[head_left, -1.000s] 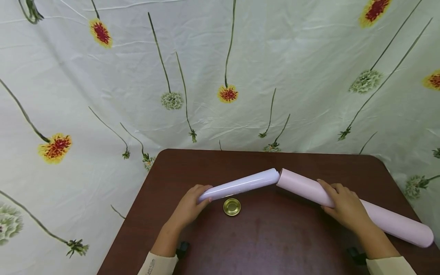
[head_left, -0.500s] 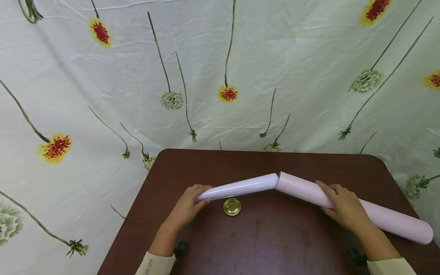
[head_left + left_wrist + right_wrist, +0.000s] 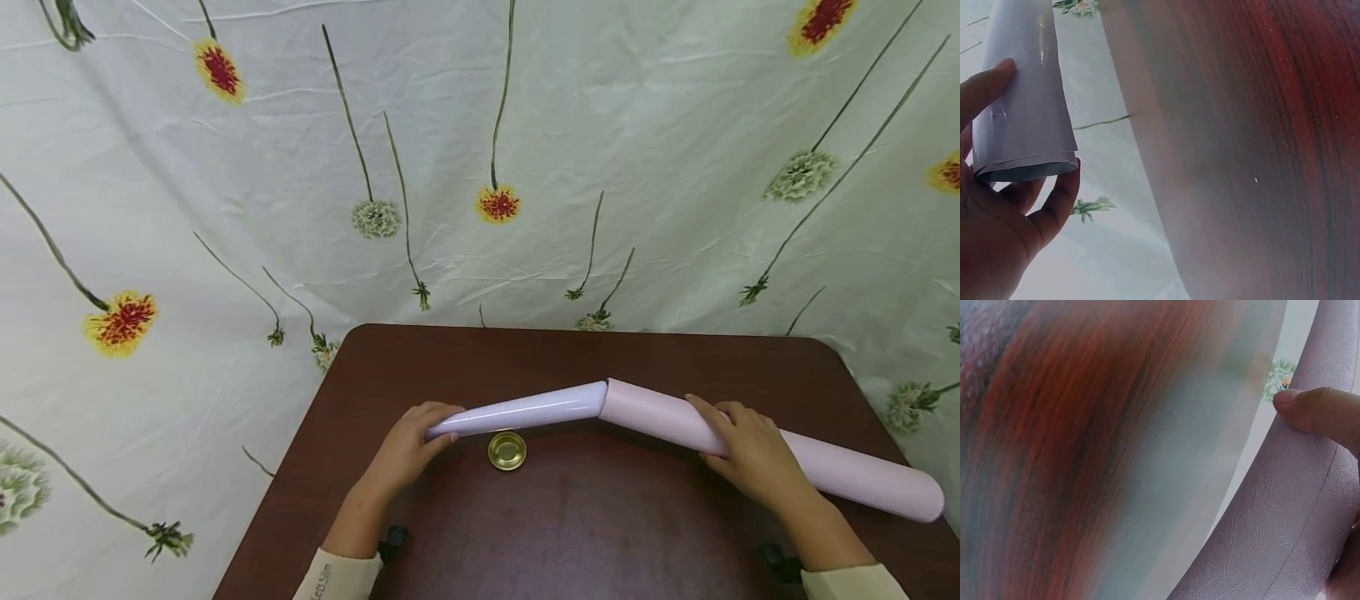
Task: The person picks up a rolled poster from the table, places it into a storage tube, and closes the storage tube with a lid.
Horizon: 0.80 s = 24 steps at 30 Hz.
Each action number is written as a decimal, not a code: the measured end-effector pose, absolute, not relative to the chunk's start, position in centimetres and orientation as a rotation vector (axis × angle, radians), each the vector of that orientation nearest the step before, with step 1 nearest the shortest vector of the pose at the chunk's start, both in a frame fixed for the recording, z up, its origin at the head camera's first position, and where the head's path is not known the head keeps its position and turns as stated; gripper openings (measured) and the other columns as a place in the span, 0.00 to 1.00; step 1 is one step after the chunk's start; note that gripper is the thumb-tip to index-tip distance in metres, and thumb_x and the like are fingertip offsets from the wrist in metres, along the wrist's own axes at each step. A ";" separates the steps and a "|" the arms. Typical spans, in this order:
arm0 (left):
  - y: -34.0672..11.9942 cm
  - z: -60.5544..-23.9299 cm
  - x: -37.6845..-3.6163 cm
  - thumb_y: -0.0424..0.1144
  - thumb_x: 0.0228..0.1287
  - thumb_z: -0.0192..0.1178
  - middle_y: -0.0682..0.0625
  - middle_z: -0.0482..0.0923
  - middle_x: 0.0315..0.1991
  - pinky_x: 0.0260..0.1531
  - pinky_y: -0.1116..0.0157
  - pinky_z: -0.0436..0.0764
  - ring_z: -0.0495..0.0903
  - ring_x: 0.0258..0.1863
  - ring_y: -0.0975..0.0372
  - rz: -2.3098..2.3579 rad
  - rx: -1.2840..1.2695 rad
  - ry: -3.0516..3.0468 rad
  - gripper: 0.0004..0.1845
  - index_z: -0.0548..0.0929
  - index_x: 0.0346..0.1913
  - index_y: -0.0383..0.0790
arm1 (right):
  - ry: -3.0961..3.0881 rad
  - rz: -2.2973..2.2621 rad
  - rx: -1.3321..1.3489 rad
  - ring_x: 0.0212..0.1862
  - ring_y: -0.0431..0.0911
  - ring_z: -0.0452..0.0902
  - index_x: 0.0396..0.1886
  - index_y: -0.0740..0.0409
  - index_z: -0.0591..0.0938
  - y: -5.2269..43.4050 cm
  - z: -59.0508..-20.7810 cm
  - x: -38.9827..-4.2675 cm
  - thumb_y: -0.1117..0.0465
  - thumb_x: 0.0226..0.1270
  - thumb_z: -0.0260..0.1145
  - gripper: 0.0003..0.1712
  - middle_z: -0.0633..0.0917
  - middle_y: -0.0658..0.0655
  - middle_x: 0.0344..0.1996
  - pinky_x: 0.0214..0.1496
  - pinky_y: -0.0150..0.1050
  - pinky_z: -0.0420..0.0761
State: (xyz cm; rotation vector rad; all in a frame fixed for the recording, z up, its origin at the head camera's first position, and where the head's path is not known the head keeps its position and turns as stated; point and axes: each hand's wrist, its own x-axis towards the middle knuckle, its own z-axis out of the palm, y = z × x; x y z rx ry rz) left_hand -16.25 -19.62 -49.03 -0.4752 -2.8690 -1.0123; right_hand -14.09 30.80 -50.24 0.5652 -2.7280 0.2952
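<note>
Left hand (image 3: 408, 446) grips the near end of a rolled white sheet (image 3: 525, 409), fingers curled round it. Right hand (image 3: 750, 454) grips the pink tube (image 3: 840, 471) around mid-length, thumb on its textured wall. Far end of roll meets the tube's open mouth, above the brown table (image 3: 600, 533). Small gold lid (image 3: 507, 450) lies on the table just below the roll.
</note>
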 end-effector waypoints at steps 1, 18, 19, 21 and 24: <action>-19.6 -49.0 -16.2 0.39 0.64 0.70 0.55 0.83 0.57 0.58 0.49 0.78 0.78 0.58 0.55 -1.014 -0.476 -2.868 0.21 0.85 0.60 0.52 | -2.728 0.298 0.567 0.44 0.61 0.79 0.76 0.43 0.66 30.8 -50.2 -14.1 0.59 0.43 0.84 0.58 0.80 0.63 0.45 0.46 0.63 0.74; -19.7 -48.7 -16.3 0.40 0.64 0.70 0.52 0.81 0.60 0.60 0.48 0.78 0.79 0.60 0.55 -1.090 -0.436 -2.861 0.23 0.82 0.63 0.52 | -2.712 0.319 0.593 0.47 0.62 0.80 0.75 0.44 0.67 30.2 -50.0 -14.1 0.60 0.44 0.84 0.56 0.79 0.62 0.46 0.49 0.63 0.74; -19.7 -48.7 -16.3 0.40 0.64 0.70 0.52 0.81 0.60 0.59 0.49 0.78 0.79 0.59 0.55 -1.092 -0.420 -2.856 0.24 0.82 0.63 0.51 | -2.712 0.320 0.593 0.47 0.62 0.80 0.75 0.44 0.67 30.2 -50.0 -14.1 0.61 0.43 0.84 0.56 0.79 0.62 0.46 0.49 0.63 0.74; -19.7 -48.7 -16.4 0.40 0.63 0.71 0.51 0.80 0.59 0.58 0.50 0.78 0.79 0.58 0.54 -1.106 -0.378 -2.846 0.24 0.82 0.63 0.50 | -2.709 0.326 0.595 0.47 0.62 0.80 0.75 0.43 0.67 30.1 -49.9 -14.0 0.61 0.43 0.84 0.57 0.80 0.62 0.46 0.49 0.63 0.74; -19.6 -48.8 -16.4 0.41 0.61 0.72 0.49 0.78 0.59 0.57 0.52 0.78 0.79 0.57 0.54 -1.140 -0.302 -2.834 0.25 0.82 0.63 0.48 | -2.700 0.328 0.609 0.46 0.61 0.80 0.75 0.43 0.68 30.0 -49.9 -13.9 0.62 0.42 0.84 0.57 0.80 0.61 0.45 0.48 0.62 0.74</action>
